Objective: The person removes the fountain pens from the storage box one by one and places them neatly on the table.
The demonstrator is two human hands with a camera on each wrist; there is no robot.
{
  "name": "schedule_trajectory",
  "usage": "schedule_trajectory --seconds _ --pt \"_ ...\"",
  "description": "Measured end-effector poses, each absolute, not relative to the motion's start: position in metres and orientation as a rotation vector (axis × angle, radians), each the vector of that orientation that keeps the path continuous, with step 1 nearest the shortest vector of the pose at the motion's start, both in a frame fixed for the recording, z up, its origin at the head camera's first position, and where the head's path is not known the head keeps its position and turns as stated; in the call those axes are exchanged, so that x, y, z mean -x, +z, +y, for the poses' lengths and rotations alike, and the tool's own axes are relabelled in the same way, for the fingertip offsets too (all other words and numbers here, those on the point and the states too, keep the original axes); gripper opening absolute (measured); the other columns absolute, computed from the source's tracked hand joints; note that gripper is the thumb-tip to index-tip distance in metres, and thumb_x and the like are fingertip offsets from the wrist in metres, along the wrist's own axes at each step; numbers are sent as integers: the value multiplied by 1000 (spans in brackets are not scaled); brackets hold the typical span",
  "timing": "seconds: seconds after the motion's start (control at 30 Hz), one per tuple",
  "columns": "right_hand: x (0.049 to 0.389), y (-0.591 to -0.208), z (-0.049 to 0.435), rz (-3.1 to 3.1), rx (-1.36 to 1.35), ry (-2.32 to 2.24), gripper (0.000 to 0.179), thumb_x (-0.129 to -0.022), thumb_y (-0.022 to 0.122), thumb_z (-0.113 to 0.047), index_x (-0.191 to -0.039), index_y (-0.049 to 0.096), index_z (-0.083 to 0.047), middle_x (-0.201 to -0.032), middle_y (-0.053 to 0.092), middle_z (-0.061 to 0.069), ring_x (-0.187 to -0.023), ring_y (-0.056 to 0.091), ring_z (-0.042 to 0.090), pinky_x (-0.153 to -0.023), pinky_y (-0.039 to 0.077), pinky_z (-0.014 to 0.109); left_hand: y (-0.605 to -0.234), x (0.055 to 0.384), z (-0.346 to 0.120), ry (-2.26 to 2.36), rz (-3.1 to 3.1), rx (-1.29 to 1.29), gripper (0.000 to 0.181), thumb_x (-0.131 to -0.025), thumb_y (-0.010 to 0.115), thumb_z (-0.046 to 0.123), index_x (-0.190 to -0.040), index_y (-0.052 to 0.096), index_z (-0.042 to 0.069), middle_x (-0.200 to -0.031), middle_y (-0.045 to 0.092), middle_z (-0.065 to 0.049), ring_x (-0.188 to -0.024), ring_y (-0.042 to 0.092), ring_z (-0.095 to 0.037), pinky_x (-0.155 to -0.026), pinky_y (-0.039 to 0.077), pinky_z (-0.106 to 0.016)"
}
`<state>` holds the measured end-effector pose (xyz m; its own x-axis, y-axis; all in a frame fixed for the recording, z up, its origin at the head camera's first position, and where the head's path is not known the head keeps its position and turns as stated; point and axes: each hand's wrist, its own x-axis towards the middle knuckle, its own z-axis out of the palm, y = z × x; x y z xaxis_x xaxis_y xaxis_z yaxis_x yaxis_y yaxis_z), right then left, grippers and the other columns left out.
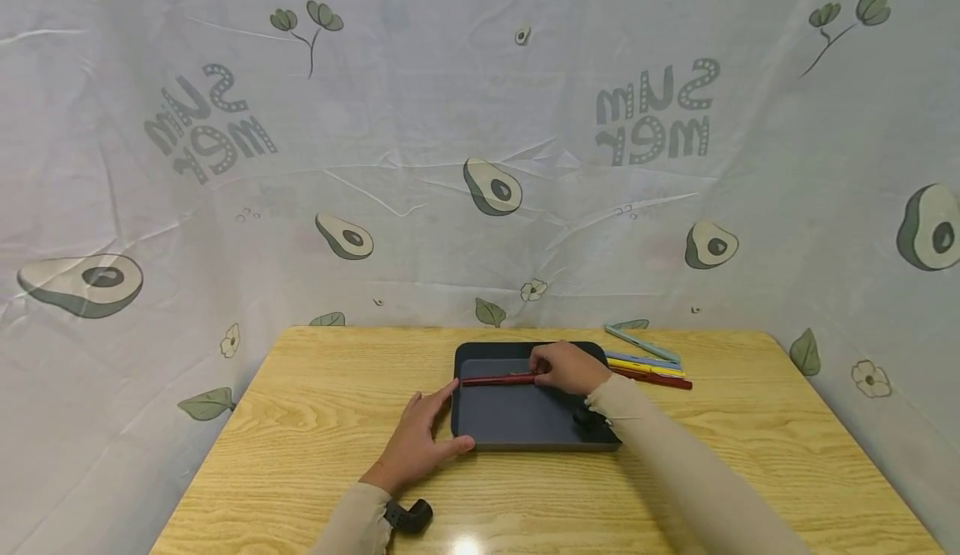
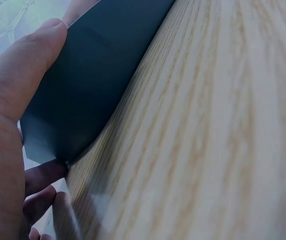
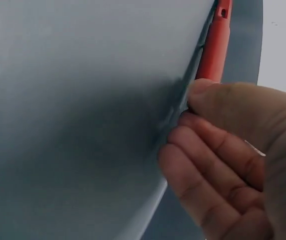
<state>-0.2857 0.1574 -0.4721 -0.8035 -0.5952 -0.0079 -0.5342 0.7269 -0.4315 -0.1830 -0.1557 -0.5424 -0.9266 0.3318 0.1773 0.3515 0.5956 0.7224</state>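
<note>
A dark grey tray (image 1: pixel 525 445) sits on the wooden table. Inside it, near the back, lies a long red pen (image 1: pixel 495 380) running left to right. My right hand (image 1: pixel 572 369) pinches its right end between thumb and fingertips; in the right wrist view the red pen (image 3: pixel 214 52) has a small slot in its barrel. My left hand (image 1: pixel 422 442) rests against the tray's left side, index finger stretched toward the left rim and thumb at the near left corner. In the left wrist view the thumb (image 2: pixel 37 60) lies along the tray's outer wall (image 2: pixel 92 75).
To the right of the tray lie several pens side by side: a yellow pen (image 1: pixel 645 366), a blue pen (image 1: pixel 643 358), a dark red pen (image 1: pixel 663 380) and, slanting behind them, a pale teal pen (image 1: pixel 641 343). A patterned cloth (image 1: pixel 420 247) hangs behind the table.
</note>
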Motion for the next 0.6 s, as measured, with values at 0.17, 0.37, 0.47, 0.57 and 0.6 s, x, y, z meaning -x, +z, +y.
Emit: schedule_trajectory --seconds 0.17,0.37,0.47,0.57,0.6 --pt "283 -465 164 2824 996 -643 5 -94 76 -10 -99 77 -13 -92 73 -4 -74 62 4 -67 55 27 -540 183 -156 -1264 -2784 605 98 -85 77 62 -164 33 23 -162 43 0 -149 41 -23 -129 5 -52" --pt "276 -459 177 2832 1031 -727 6 -96 74 -10 -100 79 -12 -92 75 -4 -74 64 2 -67 56 25 -539 183 -156 -1265 -2784 608 98 -86 77 61 -164 33 23 -162 42 1 -149 41 -24 -129 5 -53" --pt "272 -458 184 2839 1024 -764 7 -96 74 -11 -101 79 -11 -91 75 -6 -75 65 3 -68 57 25 -538 182 -156 -1272 -2788 594 98 -85 77 63 -164 34 23 -162 43 1 -149 41 -23 -129 5 -52" --pt "268 -455 192 2840 999 -822 8 -96 74 -10 -102 80 -11 -91 75 -6 -75 66 4 -67 56 26 -536 181 -155 -1277 -2788 588 97 -85 77 62 -163 35 23 -162 43 0 -149 41 -24 -129 6 -53" --pt "267 -455 195 2837 986 -846 8 -96 74 -10 -102 80 -11 -92 75 -6 -76 66 4 -68 56 26 -536 180 -155 -1279 -2787 587 97 -85 77 62 -163 35 23 -162 43 0 -149 41 -24 -129 6 -54"
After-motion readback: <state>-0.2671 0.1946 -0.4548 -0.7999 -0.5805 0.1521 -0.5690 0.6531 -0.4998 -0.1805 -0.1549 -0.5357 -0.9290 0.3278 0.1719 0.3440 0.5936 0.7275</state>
